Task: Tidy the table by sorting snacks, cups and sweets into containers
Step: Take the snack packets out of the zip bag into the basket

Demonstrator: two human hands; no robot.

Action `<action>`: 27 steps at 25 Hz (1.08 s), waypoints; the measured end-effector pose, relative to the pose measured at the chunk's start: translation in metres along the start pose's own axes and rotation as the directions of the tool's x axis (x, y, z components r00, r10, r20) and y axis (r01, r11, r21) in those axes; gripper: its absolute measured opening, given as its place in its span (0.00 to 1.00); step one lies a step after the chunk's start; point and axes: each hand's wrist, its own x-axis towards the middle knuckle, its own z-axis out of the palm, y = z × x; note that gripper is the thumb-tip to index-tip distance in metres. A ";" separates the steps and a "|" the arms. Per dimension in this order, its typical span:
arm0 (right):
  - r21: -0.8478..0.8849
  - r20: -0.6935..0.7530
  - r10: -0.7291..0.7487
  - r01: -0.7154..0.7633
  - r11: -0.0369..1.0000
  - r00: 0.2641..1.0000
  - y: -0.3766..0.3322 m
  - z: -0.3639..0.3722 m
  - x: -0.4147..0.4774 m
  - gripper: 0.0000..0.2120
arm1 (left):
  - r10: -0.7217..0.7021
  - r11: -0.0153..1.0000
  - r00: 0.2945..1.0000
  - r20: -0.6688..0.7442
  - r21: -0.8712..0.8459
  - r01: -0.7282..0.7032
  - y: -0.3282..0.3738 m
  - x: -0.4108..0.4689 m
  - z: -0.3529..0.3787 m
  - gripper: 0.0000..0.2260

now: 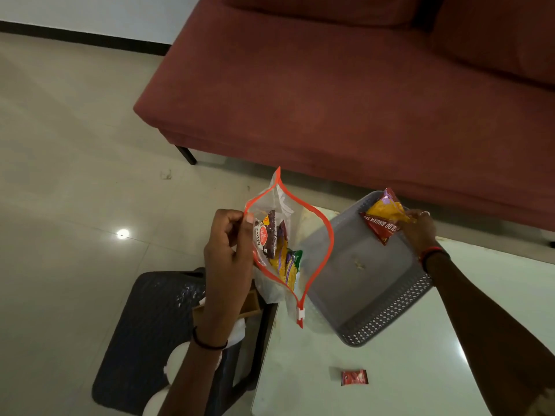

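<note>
My left hand [229, 253] pinches the rim of a clear zip bag [292, 223] with an orange seal, held wide open above the table's left edge. Several snack packets [277, 246] sit inside it. My right hand [419, 228] grips a red and yellow snack packet [383, 219] over the far corner of a grey plastic basket [387, 310]. The basket's floor looks bare apart from a few crumbs. A small red sweet sachet [354, 377] lies on the white table [405, 370] near me.
A dark red sofa [345, 94] stands right behind the table. On the floor to the left sits a dark woven basket [150, 325] holding white cups [177, 360] and a wooden box [249, 304]. Pale tiled floor spreads out on the left.
</note>
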 end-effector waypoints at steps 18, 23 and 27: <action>-0.210 0.903 -0.334 0.956 0.204 0.270 -0.087 -0.061 -0.275 0.14 | 0.023 0.989 0.978 0.208 0.137 -0.052 0.081 -0.096 0.013 0.03; -0.440 0.876 -0.288 0.886 -0.147 0.387 -0.034 -0.030 -0.266 0.17 | 0.050 0.988 0.971 0.236 0.131 -0.082 0.094 -0.131 0.023 0.07; -0.473 0.861 -0.305 0.860 -0.189 0.407 -0.011 -0.030 -0.252 0.15 | 0.066 0.990 0.976 0.207 0.106 -0.089 0.101 -0.146 0.028 0.14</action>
